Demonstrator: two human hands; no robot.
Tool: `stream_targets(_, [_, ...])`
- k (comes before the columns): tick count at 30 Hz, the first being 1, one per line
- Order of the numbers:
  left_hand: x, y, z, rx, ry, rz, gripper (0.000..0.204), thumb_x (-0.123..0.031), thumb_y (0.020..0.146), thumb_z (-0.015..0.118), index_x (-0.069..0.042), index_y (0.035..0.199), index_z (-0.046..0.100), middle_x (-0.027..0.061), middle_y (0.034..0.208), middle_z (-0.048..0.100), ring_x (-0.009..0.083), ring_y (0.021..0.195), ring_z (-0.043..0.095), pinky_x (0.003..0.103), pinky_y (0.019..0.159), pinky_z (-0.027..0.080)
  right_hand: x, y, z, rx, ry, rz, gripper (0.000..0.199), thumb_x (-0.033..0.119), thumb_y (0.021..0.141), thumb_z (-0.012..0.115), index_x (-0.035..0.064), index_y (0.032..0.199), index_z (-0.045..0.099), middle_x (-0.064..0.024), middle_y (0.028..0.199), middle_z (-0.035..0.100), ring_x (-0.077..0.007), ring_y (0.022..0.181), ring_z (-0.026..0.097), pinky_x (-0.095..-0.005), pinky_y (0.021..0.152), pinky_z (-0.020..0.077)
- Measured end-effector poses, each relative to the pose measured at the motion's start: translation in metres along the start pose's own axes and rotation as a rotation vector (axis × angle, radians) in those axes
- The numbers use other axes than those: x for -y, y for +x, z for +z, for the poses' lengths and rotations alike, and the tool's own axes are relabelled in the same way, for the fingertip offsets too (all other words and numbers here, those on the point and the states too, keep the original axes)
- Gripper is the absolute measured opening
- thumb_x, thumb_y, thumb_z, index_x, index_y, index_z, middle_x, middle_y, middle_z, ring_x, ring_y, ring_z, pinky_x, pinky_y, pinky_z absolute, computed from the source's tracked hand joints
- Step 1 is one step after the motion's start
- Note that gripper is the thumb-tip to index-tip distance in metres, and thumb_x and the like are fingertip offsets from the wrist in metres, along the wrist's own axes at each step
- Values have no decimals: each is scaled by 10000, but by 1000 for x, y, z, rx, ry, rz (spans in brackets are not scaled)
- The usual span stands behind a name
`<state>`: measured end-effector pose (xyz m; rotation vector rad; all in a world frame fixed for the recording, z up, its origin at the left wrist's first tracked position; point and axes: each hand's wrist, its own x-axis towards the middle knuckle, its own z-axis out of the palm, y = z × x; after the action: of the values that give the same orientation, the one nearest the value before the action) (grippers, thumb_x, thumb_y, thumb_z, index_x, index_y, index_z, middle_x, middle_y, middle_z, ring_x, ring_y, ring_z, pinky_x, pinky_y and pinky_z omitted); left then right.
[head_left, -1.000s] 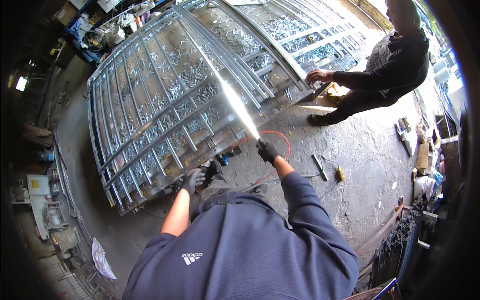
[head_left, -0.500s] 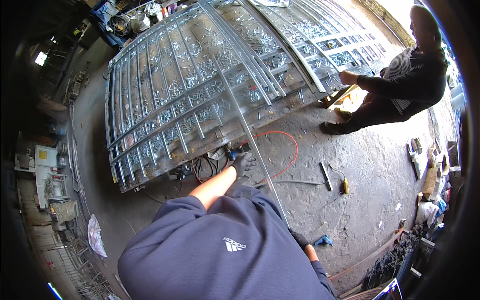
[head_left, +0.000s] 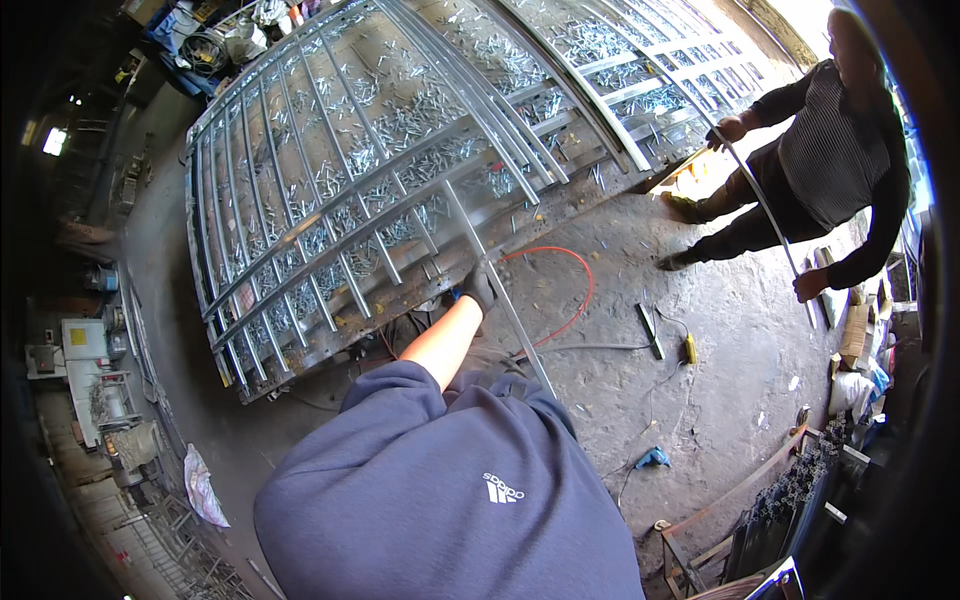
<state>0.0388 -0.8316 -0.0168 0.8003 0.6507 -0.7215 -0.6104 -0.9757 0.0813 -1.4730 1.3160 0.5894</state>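
A long, thin metal bar [head_left: 519,325] runs slantwise from the near edge of the frame-covered table down to my body, where its near end goes out of sight. My left hand [head_left: 480,286], in a dark glove, is closed around it below its far end. My right hand is hidden. On the table lies a large grid of metal bars [head_left: 340,225], with many small loose metal pieces [head_left: 395,95] strewn between them.
At the right a person [head_left: 835,130] holds another long bar [head_left: 755,190] with both hands. A red hose [head_left: 590,290], a dark flat bar [head_left: 650,332], a yellow corded piece [head_left: 690,348] and a blue power tool [head_left: 653,458] lie on the floor.
My left hand, open beside the bar before, has closed on it. The bar has shifted toward me, and my right hand has gone out of sight. The other person now holds a bar.
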Motion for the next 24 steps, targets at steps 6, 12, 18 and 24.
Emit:
stream_targets(6, [-20,29,22,-107,93,50,330,-418,1004,510,-95,960,564,60,742,592,230,601,607,378,554,513,20,-61,-8,-109,28,107,441,433,907,695,18,758,689,13,597,558,-96,567,492,-305,527,380])
stream_targets(12, [-35,25,26,-129,91,-10,349,-450,1013,475,-105,1007,522,62,740,592,215,571,580,374,533,494,43,-84,-8,-152,31,121,439,436,903,701,25,750,688,18,592,548,-89,560,482,-302,521,369])
stream_targets(18, [-36,19,34,-159,118,64,328,-425,1006,447,-109,948,508,49,686,546,193,558,551,362,522,467,58,-65,-1,-182,186,96,398,415,893,721,63,715,670,15,577,523,-102,510,453,-299,483,340])
stream_targets(24, [-49,2,-15,-130,639,-67,457,-495,981,461,-87,1153,573,71,967,670,204,911,625,374,763,494,50,20,16,-125,74,-50,417,433,896,720,75,696,646,7,515,476,-121,436,429,-311,440,322])
